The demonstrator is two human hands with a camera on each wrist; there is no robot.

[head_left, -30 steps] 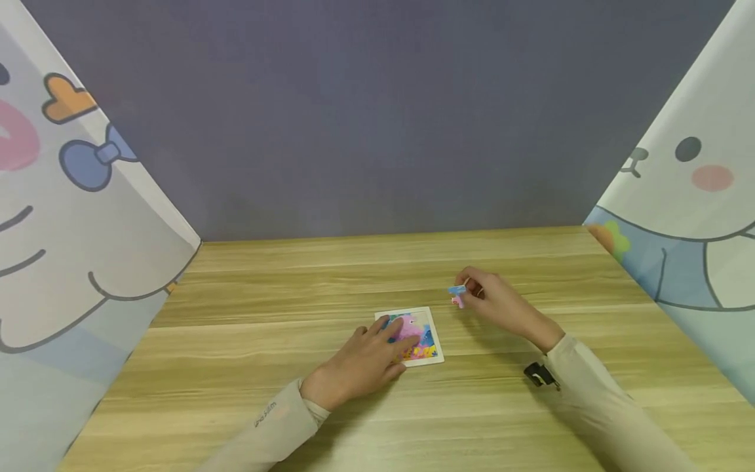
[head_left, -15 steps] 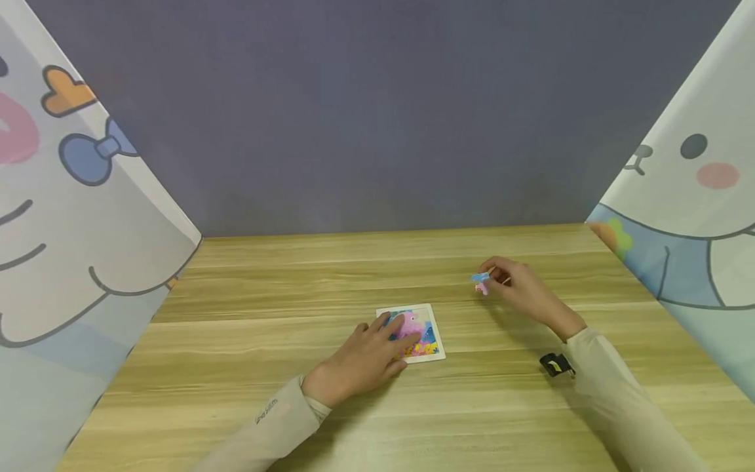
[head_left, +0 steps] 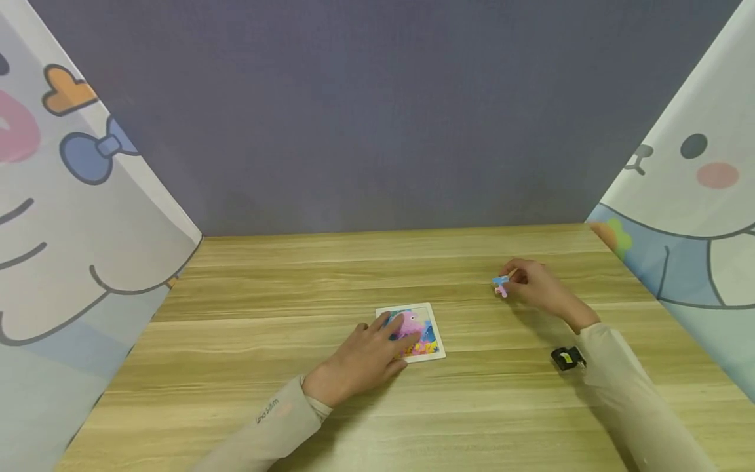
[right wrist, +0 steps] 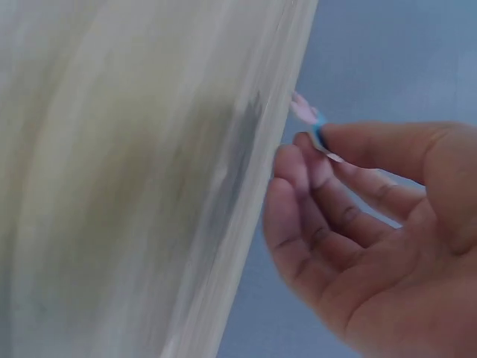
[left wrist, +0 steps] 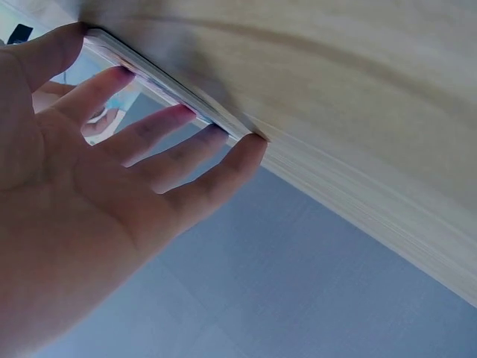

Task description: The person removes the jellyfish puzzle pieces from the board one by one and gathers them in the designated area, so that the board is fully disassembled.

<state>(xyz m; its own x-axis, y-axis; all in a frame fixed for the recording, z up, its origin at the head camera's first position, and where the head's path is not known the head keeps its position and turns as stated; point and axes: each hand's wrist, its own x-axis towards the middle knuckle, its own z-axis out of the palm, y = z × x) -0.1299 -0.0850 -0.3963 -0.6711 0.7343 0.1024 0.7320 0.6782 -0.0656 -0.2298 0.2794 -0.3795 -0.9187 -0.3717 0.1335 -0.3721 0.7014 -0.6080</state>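
Note:
My left hand (head_left: pixel 364 357) lies with fingers spread on a small white-framed jigsaw puzzle (head_left: pixel 438 341) showing a pink figure on blue and yellow. In the left wrist view the fingertips (left wrist: pixel 186 112) touch the puzzle's face and the thumb and little finger reach its edges. To the right and farther back, my right hand (head_left: pixel 539 286) pinches a blue-and-pink puzzle piece (head_left: pixel 501 286) between thumb and fingers. The right wrist view shows the piece (right wrist: pixel 307 113) at the thumb tip, held close over the table. Part of the puzzle is hidden under the left hand.
A black wrist camera (head_left: pixel 567 358) hangs by the right sleeve. The wooden table (head_left: pixel 283 282) ends at a grey back panel (head_left: pixel 377 131). Panels with cartoon animals stand at the left (head_left: pixel 118 249) and right (head_left: pixel 696 249).
My right hand has moved to the right and slightly back, carrying the puzzle piece away from the framed puzzle. The left hand has stayed on the puzzle.

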